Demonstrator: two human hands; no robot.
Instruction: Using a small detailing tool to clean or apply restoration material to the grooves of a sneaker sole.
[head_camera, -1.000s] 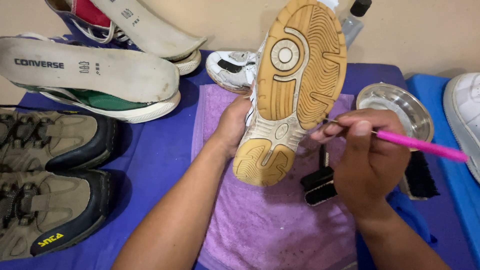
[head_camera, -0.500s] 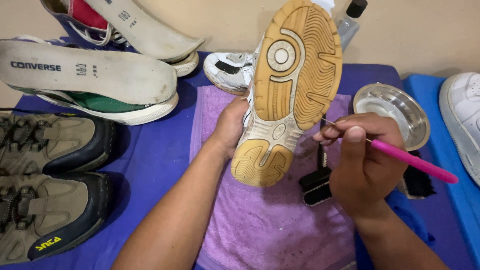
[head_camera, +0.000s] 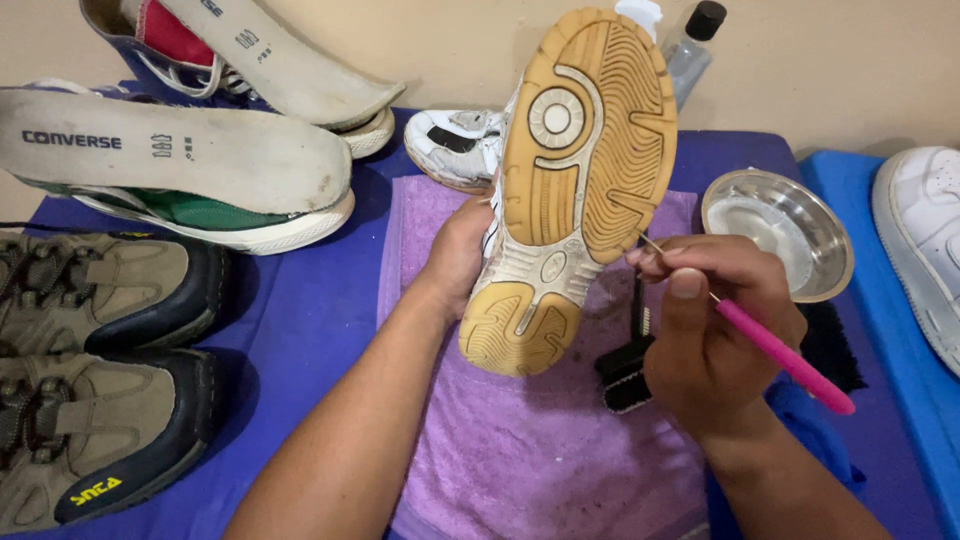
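Sneaker (head_camera: 580, 180) stands sole-up, gripped from behind by the left hand (head_camera: 455, 255). The right hand (head_camera: 715, 340) pinches a pink-handled pick (head_camera: 780, 355), its tip at the sole's edge. Grooves look partly dirty still. A brush (head_camera: 625, 365) and steel bowl (head_camera: 835, 260) crowd the right hand; the purple towel (head_camera: 520, 450) below lies open.

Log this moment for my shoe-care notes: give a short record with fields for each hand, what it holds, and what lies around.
left hand: grips the white sneaker from the side, tan sole facing the camera
right hand: pinches a pink-handled pick, thin metal tip at the sole's edge
under the hands: purple towel on a blue mat
beside: steel bowl, black brush
left side: brown hiking shoes, green sneaker
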